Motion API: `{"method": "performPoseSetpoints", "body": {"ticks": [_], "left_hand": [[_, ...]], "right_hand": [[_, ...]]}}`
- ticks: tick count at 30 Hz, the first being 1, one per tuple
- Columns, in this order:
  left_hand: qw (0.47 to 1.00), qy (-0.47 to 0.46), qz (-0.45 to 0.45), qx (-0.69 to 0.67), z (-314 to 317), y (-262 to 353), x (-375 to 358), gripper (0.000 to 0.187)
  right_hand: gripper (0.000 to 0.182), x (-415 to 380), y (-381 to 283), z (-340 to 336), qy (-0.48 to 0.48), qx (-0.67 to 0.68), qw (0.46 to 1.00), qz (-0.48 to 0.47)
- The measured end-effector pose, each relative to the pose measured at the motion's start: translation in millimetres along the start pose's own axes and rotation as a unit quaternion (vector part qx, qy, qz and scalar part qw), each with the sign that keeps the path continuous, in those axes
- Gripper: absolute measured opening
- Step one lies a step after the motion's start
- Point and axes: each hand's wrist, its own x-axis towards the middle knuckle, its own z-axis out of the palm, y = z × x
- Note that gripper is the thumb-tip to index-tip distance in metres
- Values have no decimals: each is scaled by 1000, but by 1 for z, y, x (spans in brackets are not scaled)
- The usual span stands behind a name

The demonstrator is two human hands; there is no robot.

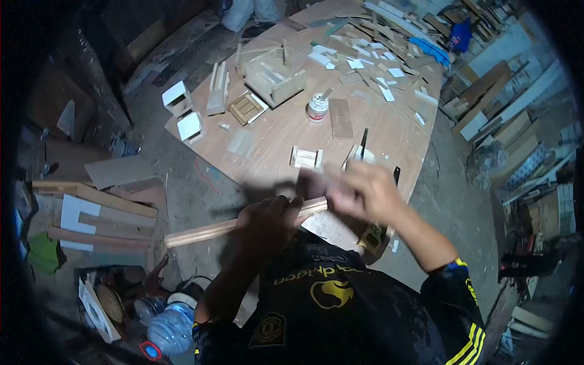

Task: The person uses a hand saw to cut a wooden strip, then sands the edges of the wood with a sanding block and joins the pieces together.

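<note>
My left hand (266, 220) is closed round a long, light wooden strip (204, 233), which slants across the table's near edge in front of my body. At the strip's right end is my right hand (365, 191), blurred by motion, its fingers closed on a dark brown piece that looks like sandpaper (312, 182). Whether that piece touches the strip cannot be made out. Just beyond the hands lies a small light wooden assembly (306, 158). A dark, narrow tool (364, 143) lies near my right hand.
On the wooden table (280, 143) stand a white jar (317, 108) with a stick in it, a flat brown board (342, 119) and a wooden box-like structure (275, 79). Offcuts (365, 55) litter the far side. A large plastic bottle (170, 331) lies at lower left.
</note>
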Motion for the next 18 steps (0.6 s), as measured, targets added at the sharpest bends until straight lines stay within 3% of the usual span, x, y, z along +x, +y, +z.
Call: {"method": "performPoseSetpoints", "body": {"ticks": [2, 4, 6, 7, 8, 10, 12, 13, 14, 16, 18], "left_hand": [[1000, 14, 26, -4, 3, -11, -2, 31], [999, 25, 32, -10, 0, -14, 2, 34], [996, -78, 34, 10, -19, -11, 7, 43], [999, -7, 44, 8, -12, -11, 7, 30], [999, -6, 48, 10, -7, -13, 5, 30], [989, 41, 116, -87, -3, -21, 8, 32], [983, -6, 89, -162, -2, -16, 3, 35], [977, -14, 88, -192, 7, -18, 1, 36], [970, -25, 92, -223, 11, -17, 2, 36], [956, 11, 98, -274, 4, -9, 6, 35], [924, 22, 56, -377, 0, -2, 6, 17]], "right_hand": [[41, -2, 37, -6, -6, -60, 995, 83], [42, 1, 3, -22, 81, 20, 995, 49], [44, -1, -9, -21, -20, 35, 999, -10], [32, -2, 6, -16, -30, 8, 999, 26], [34, -3, 29, -15, -41, -111, 992, 40], [37, -1, 27, -26, 68, 34, 993, 89], [38, -2, -9, -39, 94, 170, 981, 20], [38, -2, -11, -33, 49, 104, 993, -22], [39, -5, 0, -20, 2, 49, 999, -5], [41, -2, 17, -15, 18, 78, 994, 76], [39, -6, -8, -32, 144, 249, 956, 59]]}}
